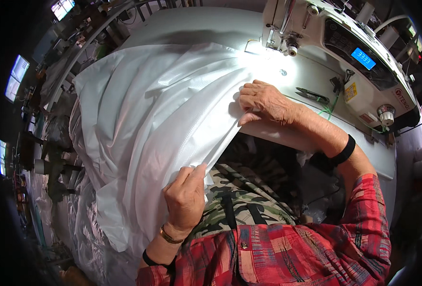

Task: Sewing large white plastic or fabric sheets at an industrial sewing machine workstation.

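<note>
A large white sheet of shiny fabric (158,90) spreads over the sewing table and hangs down past its near left edge in folds. My left hand (186,196) pinches the fabric's near edge close to my lap, thumb against fingers. Farther up the same edge, my right hand (264,103) grips the cloth, fingers curled over it, just short of the sewing machine's needle area. The edge runs fairly straight between both hands. Above the fabric's far corner stands the white sewing machine (311,28), its lamp shining brightly on the needle area.
On the table (363,138) right of my right hand lie small black thread snips (312,95) with green thread near them. A lit blue display (363,58) is on the machine. Crumpled clear plastic (94,243) lies at the lower left, beside a metal rail (82,52).
</note>
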